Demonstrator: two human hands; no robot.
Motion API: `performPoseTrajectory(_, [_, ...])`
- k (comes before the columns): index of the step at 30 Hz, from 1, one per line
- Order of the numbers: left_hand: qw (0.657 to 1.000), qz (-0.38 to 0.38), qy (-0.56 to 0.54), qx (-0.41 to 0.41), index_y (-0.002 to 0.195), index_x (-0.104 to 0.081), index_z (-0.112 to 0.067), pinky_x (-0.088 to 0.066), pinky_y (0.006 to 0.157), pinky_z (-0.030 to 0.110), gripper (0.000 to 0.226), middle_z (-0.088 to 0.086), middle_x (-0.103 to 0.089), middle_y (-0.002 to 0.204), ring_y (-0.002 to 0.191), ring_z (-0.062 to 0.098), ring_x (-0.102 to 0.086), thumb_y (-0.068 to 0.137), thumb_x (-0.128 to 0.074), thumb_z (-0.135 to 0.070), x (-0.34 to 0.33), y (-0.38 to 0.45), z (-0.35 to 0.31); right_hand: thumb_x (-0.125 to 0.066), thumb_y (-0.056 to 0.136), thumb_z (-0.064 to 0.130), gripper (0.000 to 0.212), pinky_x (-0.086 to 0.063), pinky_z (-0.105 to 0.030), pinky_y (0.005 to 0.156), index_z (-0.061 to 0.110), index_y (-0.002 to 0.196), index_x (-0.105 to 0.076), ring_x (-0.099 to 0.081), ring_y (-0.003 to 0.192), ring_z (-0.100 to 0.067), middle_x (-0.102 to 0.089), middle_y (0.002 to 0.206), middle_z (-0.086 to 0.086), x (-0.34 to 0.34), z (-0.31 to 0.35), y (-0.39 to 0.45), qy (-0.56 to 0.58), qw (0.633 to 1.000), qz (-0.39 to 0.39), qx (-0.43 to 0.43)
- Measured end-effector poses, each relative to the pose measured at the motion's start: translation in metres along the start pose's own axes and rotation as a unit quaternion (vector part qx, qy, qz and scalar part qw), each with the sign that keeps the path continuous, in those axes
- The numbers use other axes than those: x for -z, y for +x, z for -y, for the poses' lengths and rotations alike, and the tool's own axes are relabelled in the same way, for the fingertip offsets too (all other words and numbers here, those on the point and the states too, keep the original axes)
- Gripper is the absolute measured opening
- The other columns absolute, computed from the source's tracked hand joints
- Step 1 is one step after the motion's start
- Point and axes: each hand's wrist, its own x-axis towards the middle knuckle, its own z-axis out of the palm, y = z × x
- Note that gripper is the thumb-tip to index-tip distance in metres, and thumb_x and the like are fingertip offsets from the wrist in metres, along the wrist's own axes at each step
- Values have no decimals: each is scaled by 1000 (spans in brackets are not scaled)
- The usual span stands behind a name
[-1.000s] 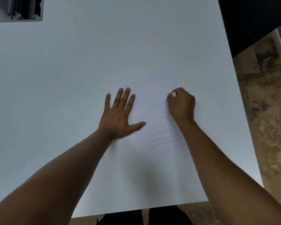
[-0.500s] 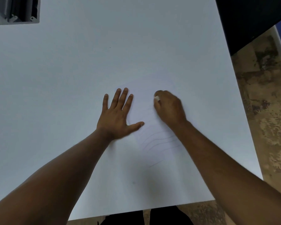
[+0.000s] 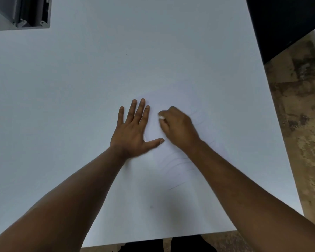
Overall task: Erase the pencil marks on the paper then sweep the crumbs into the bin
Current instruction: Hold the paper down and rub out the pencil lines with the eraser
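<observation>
Head view: on the white desk (image 3: pixel 80 106) lies the paper (image 3: pixel 173 104), its edges faint against the surface. The left hand (image 3: pixel 135 131) rests flat on the paper's left part, fingers straight and spread. Just right of it, the right hand (image 3: pixel 178 128) curls its fingers round a small white eraser (image 3: pixel 161 117), pressing it to the paper. Faint pencil marks (image 3: pixel 176 160) show nearer the person than the right hand. A grey bin (image 3: pixel 20 13) sits at the desk's far left corner.

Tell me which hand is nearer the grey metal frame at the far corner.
Left. The left hand lies flat on that side; the right hand, gripping the eraser, is farther from the grey metal frame.
</observation>
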Motion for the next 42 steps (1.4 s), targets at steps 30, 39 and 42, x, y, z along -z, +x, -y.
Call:
performPoseTrajectory(30, [1000, 25, 4, 15, 164, -1, -9, 3, 125, 59, 115, 3, 14, 172, 157, 22, 20, 87, -25, -90, 5, 1, -2, -46, 95, 21, 21, -41, -33, 59, 9, 88, -63, -60, 71, -33, -60, 84, -12, 22, -58, 65, -124, 989, -36, -65])
performPoseTrajectory(39, [1000, 20, 10, 11, 164, -4, -7, 1, 125, 59, 115, 5, 10, 172, 158, 23, 16, 87, -24, -90, 4, 1, -1, -56, 90, 14, 11, -46, -30, 47, 12, 86, -66, -63, 63, -24, -61, 76, -5, -6, -14, 27, -136, 989, 1, 54])
performPoseTrajectory(42, [999, 28, 6, 16, 164, 0, -9, 2, 125, 59, 115, 3, 14, 171, 157, 22, 19, 87, -25, -90, 6, 1, -3, -61, 85, 4, 6, -40, -30, 51, 8, 81, -62, -60, 63, -29, -59, 77, -9, 22, -53, 41, -188, 982, -22, -31])
